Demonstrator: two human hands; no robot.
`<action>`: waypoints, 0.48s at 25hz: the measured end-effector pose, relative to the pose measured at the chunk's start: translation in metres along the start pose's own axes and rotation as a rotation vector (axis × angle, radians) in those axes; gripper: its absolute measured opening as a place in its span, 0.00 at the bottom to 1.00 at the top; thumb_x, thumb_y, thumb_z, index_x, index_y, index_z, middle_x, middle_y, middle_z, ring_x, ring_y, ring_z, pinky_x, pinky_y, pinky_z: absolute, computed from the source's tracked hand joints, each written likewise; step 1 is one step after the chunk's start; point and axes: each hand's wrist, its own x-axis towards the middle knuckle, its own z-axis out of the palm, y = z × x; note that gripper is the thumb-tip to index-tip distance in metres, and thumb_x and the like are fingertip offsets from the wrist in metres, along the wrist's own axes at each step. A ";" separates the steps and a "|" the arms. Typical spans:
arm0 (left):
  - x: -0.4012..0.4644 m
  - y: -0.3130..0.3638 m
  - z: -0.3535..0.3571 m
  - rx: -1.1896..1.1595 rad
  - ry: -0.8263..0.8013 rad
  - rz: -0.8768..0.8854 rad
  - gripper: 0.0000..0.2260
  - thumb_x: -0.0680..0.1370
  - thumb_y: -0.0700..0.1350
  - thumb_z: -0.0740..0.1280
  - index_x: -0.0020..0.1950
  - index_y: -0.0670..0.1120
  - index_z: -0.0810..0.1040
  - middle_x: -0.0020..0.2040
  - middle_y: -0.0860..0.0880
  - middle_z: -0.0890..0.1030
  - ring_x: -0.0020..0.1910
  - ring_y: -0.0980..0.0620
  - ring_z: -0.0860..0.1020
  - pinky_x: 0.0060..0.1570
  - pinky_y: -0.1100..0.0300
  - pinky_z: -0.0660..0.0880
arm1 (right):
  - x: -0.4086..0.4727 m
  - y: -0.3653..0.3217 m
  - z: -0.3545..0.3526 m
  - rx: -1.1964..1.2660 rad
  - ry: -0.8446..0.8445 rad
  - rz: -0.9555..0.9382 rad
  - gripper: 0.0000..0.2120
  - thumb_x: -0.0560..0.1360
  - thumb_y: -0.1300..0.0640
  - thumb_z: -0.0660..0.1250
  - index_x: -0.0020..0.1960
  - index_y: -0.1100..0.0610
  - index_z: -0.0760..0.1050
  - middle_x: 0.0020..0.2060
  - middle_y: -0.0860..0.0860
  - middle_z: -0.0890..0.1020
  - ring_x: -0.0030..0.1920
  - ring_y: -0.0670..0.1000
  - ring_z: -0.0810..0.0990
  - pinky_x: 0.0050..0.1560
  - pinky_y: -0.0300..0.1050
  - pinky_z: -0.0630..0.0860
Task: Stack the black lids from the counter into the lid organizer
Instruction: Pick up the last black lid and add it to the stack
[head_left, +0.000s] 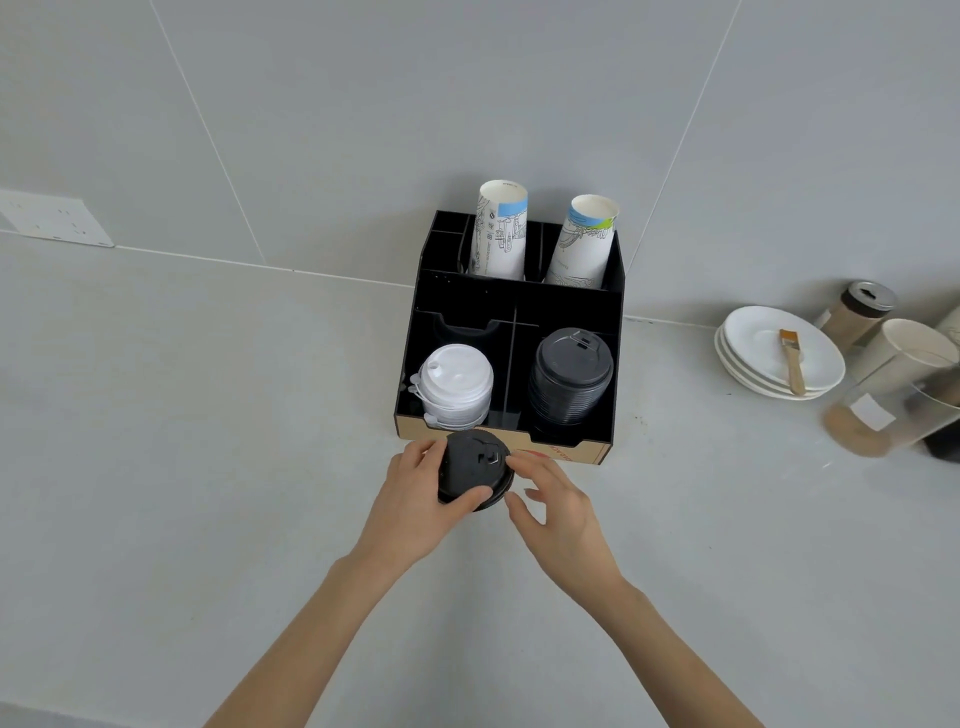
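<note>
Two bare hands working over grey bench (208, 467): left hand (410, 499) is gripping small stack of black lids (475, 467) just before lid organizer (511, 296); right hand (556, 504) is hovering beside it, fingers spread, grip released. Organizer's right front compartment is holding tall black lid stack (570, 379), left one white lids (454, 384).

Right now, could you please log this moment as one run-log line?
left hand: holding black lids | right hand: open beside lids | organizer: black stack right, white stack left
</note>
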 end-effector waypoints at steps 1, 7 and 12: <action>0.004 0.005 -0.001 0.004 -0.004 0.018 0.28 0.72 0.53 0.67 0.68 0.46 0.63 0.67 0.46 0.67 0.65 0.46 0.64 0.62 0.56 0.65 | 0.002 0.000 -0.004 0.004 0.018 0.003 0.17 0.75 0.63 0.61 0.63 0.56 0.69 0.61 0.50 0.74 0.57 0.45 0.73 0.59 0.35 0.70; 0.030 0.035 -0.008 0.051 -0.018 0.139 0.30 0.73 0.50 0.67 0.70 0.44 0.59 0.68 0.46 0.65 0.67 0.47 0.62 0.66 0.58 0.61 | 0.021 0.000 -0.034 0.009 0.111 0.037 0.17 0.76 0.61 0.61 0.64 0.57 0.67 0.62 0.51 0.72 0.54 0.46 0.74 0.52 0.22 0.67; 0.048 0.055 -0.007 0.071 -0.018 0.198 0.29 0.74 0.49 0.66 0.70 0.44 0.58 0.70 0.46 0.64 0.69 0.49 0.61 0.66 0.57 0.61 | 0.043 -0.001 -0.060 -0.010 0.186 0.078 0.17 0.76 0.59 0.60 0.65 0.58 0.66 0.64 0.54 0.73 0.62 0.54 0.73 0.60 0.41 0.68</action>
